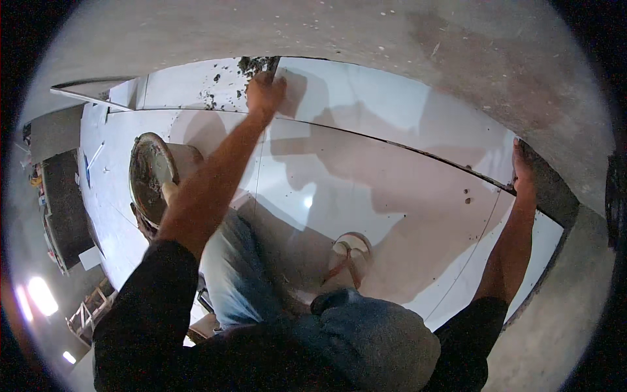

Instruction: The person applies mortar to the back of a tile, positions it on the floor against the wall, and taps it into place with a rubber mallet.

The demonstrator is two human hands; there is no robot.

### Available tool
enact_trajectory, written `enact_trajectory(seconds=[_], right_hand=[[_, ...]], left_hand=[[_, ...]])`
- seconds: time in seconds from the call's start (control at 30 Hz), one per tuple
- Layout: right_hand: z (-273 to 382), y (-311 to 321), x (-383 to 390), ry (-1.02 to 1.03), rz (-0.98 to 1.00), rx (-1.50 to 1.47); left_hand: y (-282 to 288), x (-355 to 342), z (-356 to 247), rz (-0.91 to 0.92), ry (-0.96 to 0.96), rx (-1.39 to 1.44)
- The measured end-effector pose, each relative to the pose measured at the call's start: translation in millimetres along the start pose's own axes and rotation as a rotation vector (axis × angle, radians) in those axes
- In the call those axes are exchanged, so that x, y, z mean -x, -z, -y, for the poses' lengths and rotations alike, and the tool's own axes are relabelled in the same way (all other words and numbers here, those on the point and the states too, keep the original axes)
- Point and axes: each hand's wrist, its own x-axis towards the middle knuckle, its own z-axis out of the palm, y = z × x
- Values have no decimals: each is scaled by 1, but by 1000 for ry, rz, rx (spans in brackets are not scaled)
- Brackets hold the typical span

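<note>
A large white tile [392,104] lies along the foot of the grey wall, with a dark gap down its near long side. My left hand [264,95] is closed at its left end, fingers curled at the edge near the wall; dark wet mortar crumbs [251,65] are scattered beside them. At the tile's opposite end, my right hand [521,168] grips the short edge, its fingers partly hidden. Dark shadows of my arms and body fall across the tile. Behind my left forearm stands a mortar-smeared bucket [155,173].
White floor tiles [326,170] spread under my sandalled foot [349,255]. The rough grey wall [366,32] runs along the far side. Bare concrete [555,173] shows at the right. A tile piece [98,91] leans up at the far left. A dark opening [68,209] is further left.
</note>
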Motion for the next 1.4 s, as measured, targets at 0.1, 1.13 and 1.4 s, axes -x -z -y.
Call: enact_trajectory(seconds=[0.1, 1.13, 1.4], right_hand=[[2, 15, 16, 32, -29, -127], [193, -127, 291, 970, -53, 466], [235, -129, 273, 1155, 162, 593]], left_hand=[[-3, 95, -76, 39, -51, 85], [-55, 145, -151, 344, 943, 1166], [-72, 140, -106, 439, 495, 1137]])
